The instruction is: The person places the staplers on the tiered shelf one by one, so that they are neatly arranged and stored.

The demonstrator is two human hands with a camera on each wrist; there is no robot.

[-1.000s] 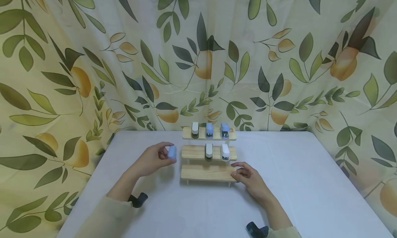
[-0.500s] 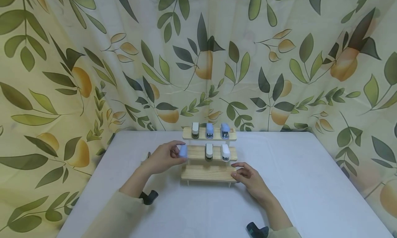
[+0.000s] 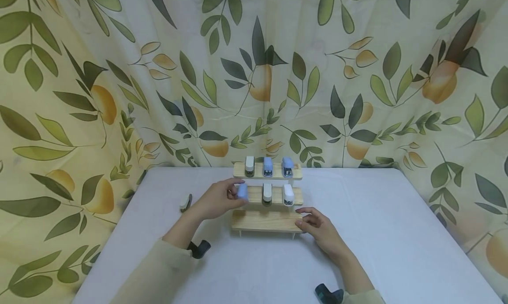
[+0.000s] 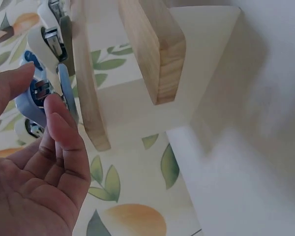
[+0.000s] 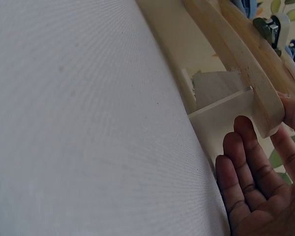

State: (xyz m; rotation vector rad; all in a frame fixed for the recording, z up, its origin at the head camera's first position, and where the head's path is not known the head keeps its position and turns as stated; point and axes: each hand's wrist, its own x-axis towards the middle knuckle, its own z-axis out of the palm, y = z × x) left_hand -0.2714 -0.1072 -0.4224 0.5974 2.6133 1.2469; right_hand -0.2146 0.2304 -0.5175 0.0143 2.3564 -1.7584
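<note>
My left hand (image 3: 218,200) pinches a small blue stapler (image 3: 243,192) between thumb and fingers at the left end of the middle shelf (image 3: 255,198). In the left wrist view the blue stapler (image 4: 30,104) is beside that board's edge; whether it touches the wood I cannot tell. Two white staplers, a left one (image 3: 267,194) and a right one (image 3: 288,194), stand on the same tier. My right hand (image 3: 320,231) grips the right end of the bottom wooden shelf (image 3: 262,221), its thumb at the board (image 5: 265,105) and fingers beneath.
The top shelf (image 3: 258,171) carries a white stapler (image 3: 249,166) and two blue ones, one in the middle (image 3: 268,166) and one at right (image 3: 287,166). Another white-and-dark stapler (image 3: 185,203) lies on the white table (image 3: 246,268), left of the rack. A patterned curtain (image 3: 301,75) hangs behind.
My left hand has carried the blue stapler rightward from beside the rack to the middle shelf's left end. The stapler on the table has come into view behind it. The right hand stays put.
</note>
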